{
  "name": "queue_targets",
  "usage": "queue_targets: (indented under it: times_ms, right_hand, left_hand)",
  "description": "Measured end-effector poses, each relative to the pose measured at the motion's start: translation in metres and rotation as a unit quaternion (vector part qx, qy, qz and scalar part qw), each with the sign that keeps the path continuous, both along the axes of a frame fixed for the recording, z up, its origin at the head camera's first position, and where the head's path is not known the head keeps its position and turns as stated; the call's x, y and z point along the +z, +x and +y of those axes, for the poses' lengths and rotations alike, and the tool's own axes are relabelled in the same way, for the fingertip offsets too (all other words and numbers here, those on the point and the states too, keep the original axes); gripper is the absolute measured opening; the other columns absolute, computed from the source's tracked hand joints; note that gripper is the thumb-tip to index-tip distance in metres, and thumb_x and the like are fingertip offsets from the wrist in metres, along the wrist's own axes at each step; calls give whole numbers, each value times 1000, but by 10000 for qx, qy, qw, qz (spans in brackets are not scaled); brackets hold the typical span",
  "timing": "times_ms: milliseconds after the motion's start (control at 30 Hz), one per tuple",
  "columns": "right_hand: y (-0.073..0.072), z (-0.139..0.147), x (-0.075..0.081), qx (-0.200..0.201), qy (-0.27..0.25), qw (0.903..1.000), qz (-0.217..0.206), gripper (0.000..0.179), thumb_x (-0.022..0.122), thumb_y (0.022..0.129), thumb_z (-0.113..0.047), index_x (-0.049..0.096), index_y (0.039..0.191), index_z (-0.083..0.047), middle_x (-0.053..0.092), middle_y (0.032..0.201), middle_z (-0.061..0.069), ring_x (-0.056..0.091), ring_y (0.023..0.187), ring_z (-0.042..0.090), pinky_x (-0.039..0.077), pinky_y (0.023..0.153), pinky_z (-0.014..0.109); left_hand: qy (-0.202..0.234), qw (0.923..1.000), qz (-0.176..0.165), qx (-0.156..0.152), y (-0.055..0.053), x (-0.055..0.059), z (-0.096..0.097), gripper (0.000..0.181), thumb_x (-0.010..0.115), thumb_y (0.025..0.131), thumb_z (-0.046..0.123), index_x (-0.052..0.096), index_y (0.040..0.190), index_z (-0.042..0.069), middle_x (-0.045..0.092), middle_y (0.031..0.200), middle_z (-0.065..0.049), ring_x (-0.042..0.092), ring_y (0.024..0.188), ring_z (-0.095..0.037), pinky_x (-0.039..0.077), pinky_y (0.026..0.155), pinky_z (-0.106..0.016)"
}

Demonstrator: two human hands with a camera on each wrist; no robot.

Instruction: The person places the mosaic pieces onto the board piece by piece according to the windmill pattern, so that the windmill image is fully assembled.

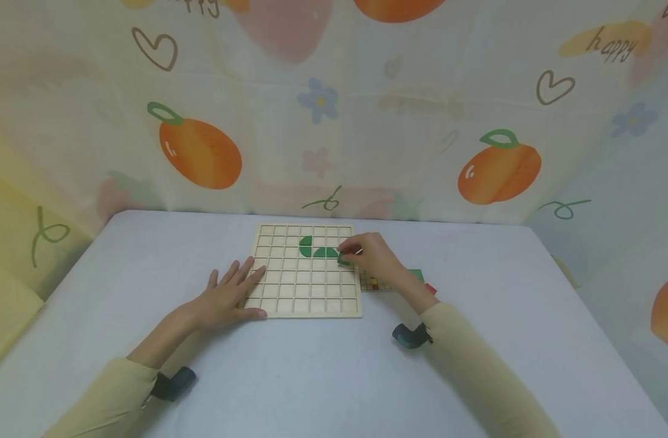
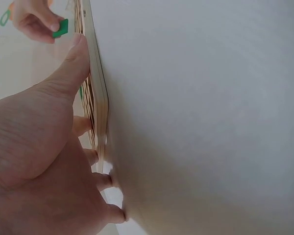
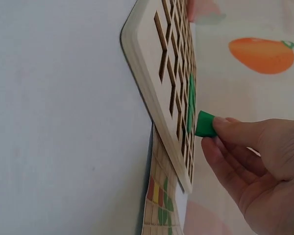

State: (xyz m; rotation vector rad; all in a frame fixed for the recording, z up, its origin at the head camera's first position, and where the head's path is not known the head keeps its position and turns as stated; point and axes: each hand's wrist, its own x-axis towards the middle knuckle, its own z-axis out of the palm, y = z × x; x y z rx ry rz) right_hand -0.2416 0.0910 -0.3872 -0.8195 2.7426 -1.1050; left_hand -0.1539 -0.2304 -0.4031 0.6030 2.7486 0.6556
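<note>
A pale wooden grid board [image 1: 303, 298] lies on the white table, with several green quarter-round pieces [image 1: 305, 246] set in cells of its upper rows. My right hand [image 1: 371, 252] pinches a small green tile [image 3: 205, 124] between thumb and fingers, over the board's right edge. In the left wrist view that green tile [image 2: 61, 28] shows beyond my left thumb. My left hand [image 1: 224, 302] lies spread at the board's left edge, fingers straight, with the fingertips and thumb on its rim.
Partly under my right forearm, a patterned card [image 3: 159, 196] with a small coloured grid lies against the board's right side. Beside it are a green piece [image 1: 417, 274] and a red piece [image 1: 431, 289]. A fruit-print curtain [image 1: 334, 140] hangs behind the table.
</note>
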Motion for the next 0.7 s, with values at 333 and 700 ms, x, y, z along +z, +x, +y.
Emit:
queue_targets:
  times_ms: [333,700]
  right_hand:
    - [0,-18,-5,92,-41,9999,-35,17,71,90,-7,73,106,-3,73,99,6,67,91,17,54,79,27]
    - [-2,-33,-7,218,184,9996,16,16,71,89,-7,75,105,-4,73,99,4,65,91,16,52,82,27]
  left_hand:
    - [-39,10000,73,-14,-1,-1,1,95,66,87,54,22,155,4,6,161,-27,0,144,-52,-6,106,-74]
    - [-26,10000,46,-10,-1,1,2,95,67,87,53,23,155,4,6,160,-27,0,144,-52,-5,106,-73]
